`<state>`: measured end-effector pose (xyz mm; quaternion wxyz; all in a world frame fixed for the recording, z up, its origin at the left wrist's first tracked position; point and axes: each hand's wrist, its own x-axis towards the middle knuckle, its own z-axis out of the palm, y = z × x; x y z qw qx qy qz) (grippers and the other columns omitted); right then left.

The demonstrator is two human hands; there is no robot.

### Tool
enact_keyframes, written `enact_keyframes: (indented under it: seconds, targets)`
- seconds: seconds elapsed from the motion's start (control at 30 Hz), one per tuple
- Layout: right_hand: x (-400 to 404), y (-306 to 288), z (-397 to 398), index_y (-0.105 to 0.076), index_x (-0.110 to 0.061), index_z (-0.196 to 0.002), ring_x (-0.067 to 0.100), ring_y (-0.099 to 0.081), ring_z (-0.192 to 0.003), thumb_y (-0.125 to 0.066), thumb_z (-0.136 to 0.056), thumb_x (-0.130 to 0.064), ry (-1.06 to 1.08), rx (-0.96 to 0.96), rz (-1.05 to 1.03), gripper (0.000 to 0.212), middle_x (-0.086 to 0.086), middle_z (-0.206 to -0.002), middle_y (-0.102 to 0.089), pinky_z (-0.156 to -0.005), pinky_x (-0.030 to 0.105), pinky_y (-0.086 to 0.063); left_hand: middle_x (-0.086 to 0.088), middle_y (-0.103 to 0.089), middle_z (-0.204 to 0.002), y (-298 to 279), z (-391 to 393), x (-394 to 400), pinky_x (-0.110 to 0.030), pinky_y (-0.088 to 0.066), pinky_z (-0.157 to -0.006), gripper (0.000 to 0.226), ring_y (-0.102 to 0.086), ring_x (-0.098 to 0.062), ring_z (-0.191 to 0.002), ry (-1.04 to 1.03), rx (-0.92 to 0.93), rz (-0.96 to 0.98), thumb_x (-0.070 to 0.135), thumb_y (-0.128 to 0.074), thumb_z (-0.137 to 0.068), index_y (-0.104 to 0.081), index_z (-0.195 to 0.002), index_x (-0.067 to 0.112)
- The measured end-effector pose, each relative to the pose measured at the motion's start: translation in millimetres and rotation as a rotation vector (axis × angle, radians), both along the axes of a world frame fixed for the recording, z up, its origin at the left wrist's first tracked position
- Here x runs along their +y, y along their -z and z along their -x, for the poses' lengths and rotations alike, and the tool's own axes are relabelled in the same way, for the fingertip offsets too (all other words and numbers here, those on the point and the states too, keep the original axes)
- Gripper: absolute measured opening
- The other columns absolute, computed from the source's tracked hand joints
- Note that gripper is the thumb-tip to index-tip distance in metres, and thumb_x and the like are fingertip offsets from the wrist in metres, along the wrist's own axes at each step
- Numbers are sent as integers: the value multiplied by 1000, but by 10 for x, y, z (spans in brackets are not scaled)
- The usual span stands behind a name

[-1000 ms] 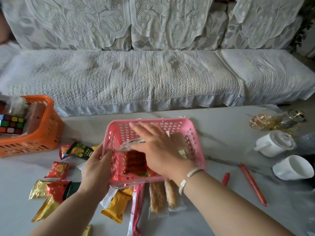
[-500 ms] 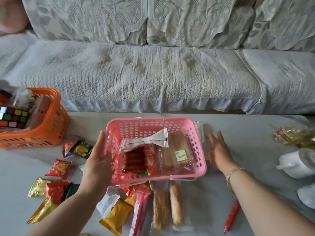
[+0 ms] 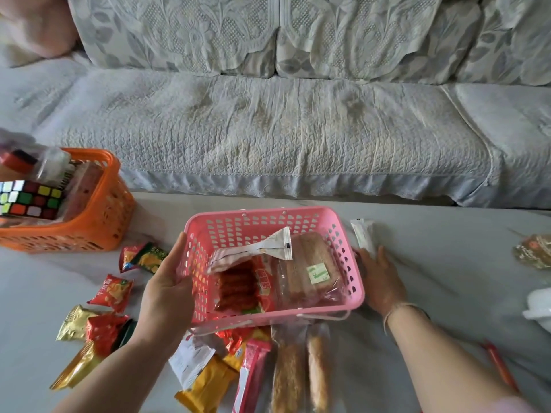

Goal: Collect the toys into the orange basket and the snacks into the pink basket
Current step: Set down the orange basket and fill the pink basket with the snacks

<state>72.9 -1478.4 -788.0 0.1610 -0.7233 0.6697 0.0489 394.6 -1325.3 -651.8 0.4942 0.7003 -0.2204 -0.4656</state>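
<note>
Pink basket sits mid-table, gripped at its left wall by the left hand, thumb hooked over the rim. It holds a red sausage pack, a clear bag of bread and a white sachet lying on top. The right hand lies flat beside the right wall, fingers straight, fingertips at a white stick pack on the table. Just in front of the basket, partly under its near edge, crowd more snacks: a yellow pack, a pink bar, two breaded sticks in clear wrap. To the left lie crinkled foil packets in red, gold and green. Further left stands the orange basket, a lattice of plastic slots, with a colour cube inside. Behind the table runs a sofa in quilted pale cloth with lace covers. A red pen lies by the right forearm.
</note>
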Motion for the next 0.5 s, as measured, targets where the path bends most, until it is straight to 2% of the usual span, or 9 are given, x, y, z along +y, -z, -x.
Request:
enact_keyframes:
  seconds: [0.07, 0.17, 0.23, 0.3, 0.37, 0.4, 0.5]
  targets:
    - [61, -105, -24, -27, -31, -142, 40, -35, -132, -44, -95, -20, 76, -45, 35, 50, 16, -155, -17, -100, 46, -42, 11, -73, -97, 36, 4, -13, -39, -60, -58, 68, -71, -29, -67, -27, -49, 4, -1, -46, -101, -41, -136, 57]
    - [121, -173, 10, -38, -17, -135, 38, -42, -127, -42, -91, -8, 129, -117, 137, 46, 16, -146, -33, -93, 46, -45, 15, -68, -90, 123, -15, -20, -25, -40, -43, 64, -46, -25, -56, -51, -120, -1, 0, -45, -101, -45, -129, 57]
    - [165, -249, 30, -41, -16, -131, 36, -45, -122, -39, -87, -3, 114, -176, 161, 46, 14, -140, -40, -88, 45, -46, 17, -66, -93, 139, -26, -31, -29, -39, -50, 65, -42, -23, -61, -48, -96, -12, -1, -45, -101, -48, -131, 56]
    - [212, -318, 43, -44, -13, -126, 35, -48, -119, -39, -81, 4, 125, -209, 192, 48, 13, -137, -42, -86, 43, -47, 18, -64, -98, 157, -41, -27, -40, -45, -68, 66, -48, -20, -68, -62, -39, 0, -4, -45, -100, -51, -134, 53]
    - [275, -462, 61, -44, -6, -126, 35, -47, -123, -40, -73, 9, 145, -240, 260, 55, 15, -140, -41, -91, 42, -46, 17, -63, -108, 155, -30, -11, -47, -44, -77, 69, -51, -17, -75, -59, -12, 11, -7, -45, -99, -51, -137, 50]
    - [298, -548, 58, -43, -5, -132, 34, -44, -128, -40, -73, 11, 171, -270, 284, 61, 15, -144, -39, -96, 41, -44, 17, -63, -111, 155, -28, -1, -50, -46, -79, 70, -52, -20, -79, -56, -23, 9, -8, -44, -98, -51, -138, 50]
    - [428, -974, -42, -32, -4, -145, 29, -30, -140, -42, -79, 15, 243, -384, 408, 70, 11, -156, -25, -109, 35, -30, 26, -66, -103, 109, -17, 57, -62, -50, -86, 75, -52, -24, -87, -22, -29, 15, -10, -43, -97, -55, -124, 59]
